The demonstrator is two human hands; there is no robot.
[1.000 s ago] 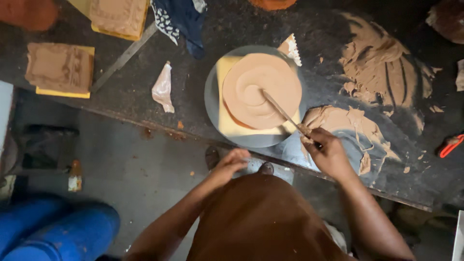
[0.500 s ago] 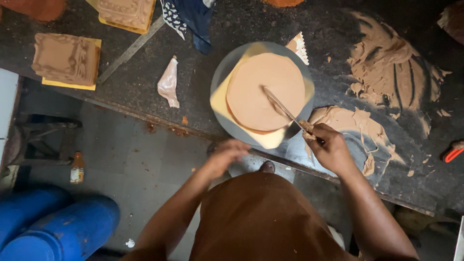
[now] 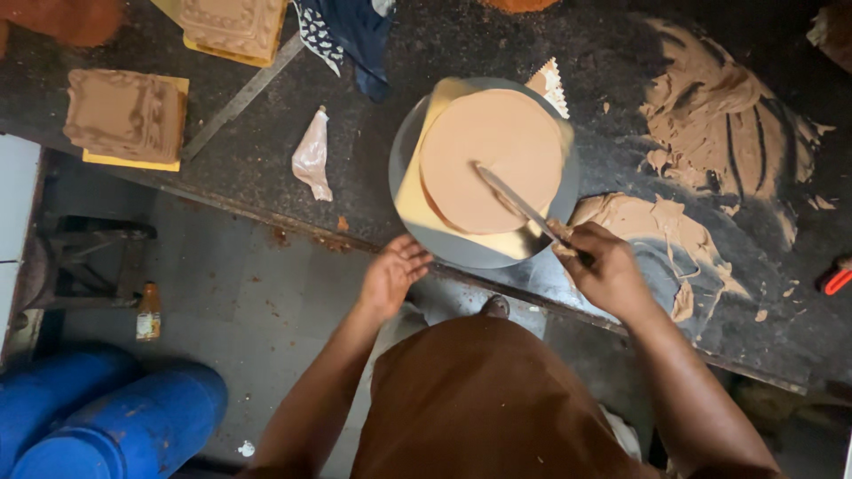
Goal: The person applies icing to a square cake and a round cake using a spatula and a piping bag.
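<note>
Left hand (image 3: 391, 277) is held open at the edge of the grey turntable (image 3: 417, 151), closer than before. Right hand (image 3: 606, 267) is closed around the long knife (image 3: 519, 203), laid flat on the round cake (image 3: 493, 160), now smoother, on the counter (image 3: 373, 191).

Round cake (image 3: 493, 160): even light brown icing. Board (image 3: 417, 191) beneath it: pale yellow. Turntable (image 3: 461, 248): grey. Worktop (image 3: 382, 80): black, speckled, with tan icing smears (image 3: 719, 115). Square cakes (image 3: 124, 115): brown on yellow boards. Cloth (image 3: 346, 31): dark blue, white-patterned. Barrels (image 3: 115, 426): blue.
</note>
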